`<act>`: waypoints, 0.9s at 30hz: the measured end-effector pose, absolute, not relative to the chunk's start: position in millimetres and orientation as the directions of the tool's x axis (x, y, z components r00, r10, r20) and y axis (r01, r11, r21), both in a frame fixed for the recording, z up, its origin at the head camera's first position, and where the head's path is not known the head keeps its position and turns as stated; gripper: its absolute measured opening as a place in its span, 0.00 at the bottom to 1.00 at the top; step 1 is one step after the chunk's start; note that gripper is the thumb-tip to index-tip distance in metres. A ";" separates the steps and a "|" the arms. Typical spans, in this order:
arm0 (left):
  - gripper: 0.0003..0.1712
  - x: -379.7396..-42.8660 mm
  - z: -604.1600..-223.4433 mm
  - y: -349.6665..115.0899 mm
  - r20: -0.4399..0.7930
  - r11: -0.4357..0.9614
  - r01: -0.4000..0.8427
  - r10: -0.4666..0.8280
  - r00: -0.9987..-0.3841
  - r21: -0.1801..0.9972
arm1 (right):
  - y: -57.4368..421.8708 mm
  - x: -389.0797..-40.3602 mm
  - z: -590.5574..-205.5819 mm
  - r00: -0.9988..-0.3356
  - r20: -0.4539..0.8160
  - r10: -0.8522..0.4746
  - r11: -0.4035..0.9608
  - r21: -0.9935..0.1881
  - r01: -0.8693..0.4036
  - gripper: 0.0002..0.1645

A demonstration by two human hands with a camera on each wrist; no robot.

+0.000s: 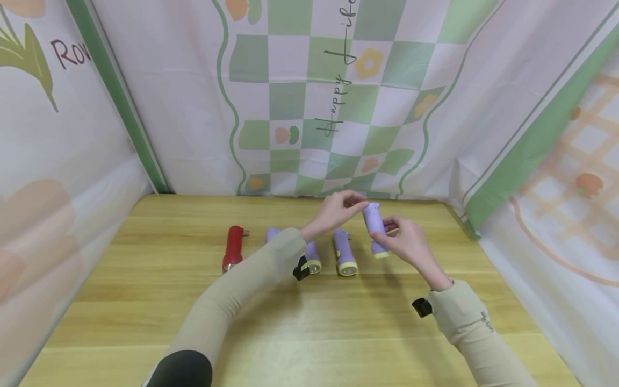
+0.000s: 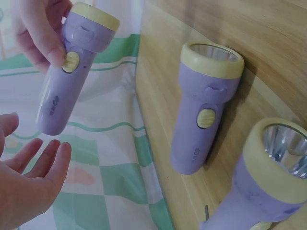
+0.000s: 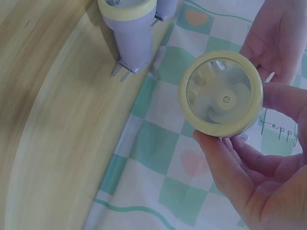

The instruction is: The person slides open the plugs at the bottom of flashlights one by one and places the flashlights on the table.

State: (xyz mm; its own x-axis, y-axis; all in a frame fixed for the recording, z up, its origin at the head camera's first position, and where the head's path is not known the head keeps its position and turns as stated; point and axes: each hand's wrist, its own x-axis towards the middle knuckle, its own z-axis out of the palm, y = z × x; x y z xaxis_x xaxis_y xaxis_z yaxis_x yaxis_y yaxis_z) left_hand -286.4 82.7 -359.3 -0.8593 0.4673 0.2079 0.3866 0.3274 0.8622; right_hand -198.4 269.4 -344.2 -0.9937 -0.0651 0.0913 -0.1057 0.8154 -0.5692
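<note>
My right hand (image 1: 406, 242) grips a purple flashlight (image 1: 372, 217) with a pale yellow head, raised above the table with its lens end tilted down. In the right wrist view, the round clear lens (image 3: 223, 96) of this flashlight faces the camera. My left hand (image 1: 336, 210) is beside the tail end; in the left wrist view its fingers (image 2: 57, 165) are spread loosely, with a small gap to the tail. Another purple flashlight (image 1: 344, 252) lies on the table between the hands. More purple flashlight parts (image 1: 311, 259) show around my left forearm, which partly hides them.
A red flashlight (image 1: 234, 248) lies to the left, its plug prongs pointing right. All rest on a wooden table (image 1: 309, 333). Printed cloth curtains (image 1: 193, 107) stand behind the table and along both sides.
</note>
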 end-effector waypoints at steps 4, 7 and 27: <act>0.24 -285.0 -356.5 83.8 0.210 0.305 0.386 0.479 -0.852 0.870 | 268.5 -197.4 -343.7 -0.992 0.111 -0.061 0.813 -0.571 -0.113 0.29; 0.24 -284.1 -354.7 84.3 0.216 0.293 0.388 0.480 -0.850 0.874 | 267.7 -196.8 -343.3 -0.989 0.136 -0.057 0.810 -0.573 -0.125 0.28; 0.23 -279.6 -352.9 86.1 0.243 0.275 0.393 0.452 -0.858 0.877 | 261.6 -194.4 -341.2 -0.972 0.229 -0.051 0.801 -0.572 -0.177 0.29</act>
